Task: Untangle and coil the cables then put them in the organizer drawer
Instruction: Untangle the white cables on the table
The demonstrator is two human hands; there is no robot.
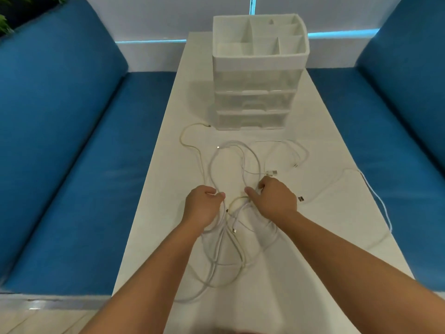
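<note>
Head view: one camera only, looking down along both forearms onto a white table (313, 112) set between blue seats (72, 141)
Cables: a loose heap of white cables (231, 165) lies on the table in front of the person, loops crossing one another, several plugs poking out; all of it sits on the near side of the organizer, none in a drawer
Stray cable: one strand (375, 196) runs off to the right and drops over the table edge, well apart from the heap
Organizer: a white organizer (255, 102) stands at the far end, open tray on top, see-through drawers below that look closed; I'd say it waits there so the coils can go straight in once done
Left hand: the left hand (204, 206) is curled, thumb and fingertips pinching a strand at the left side of the heap, wrist low over the table
Right hand: the right hand (274, 198) is curled over the heap's right side, fingers closed round a strand beside a plug (273, 172), thumb pointing inward
Why held so: hands set apart on separate strands, likely to draw the knot open
Stage: early, nothing coiled yet
</note>
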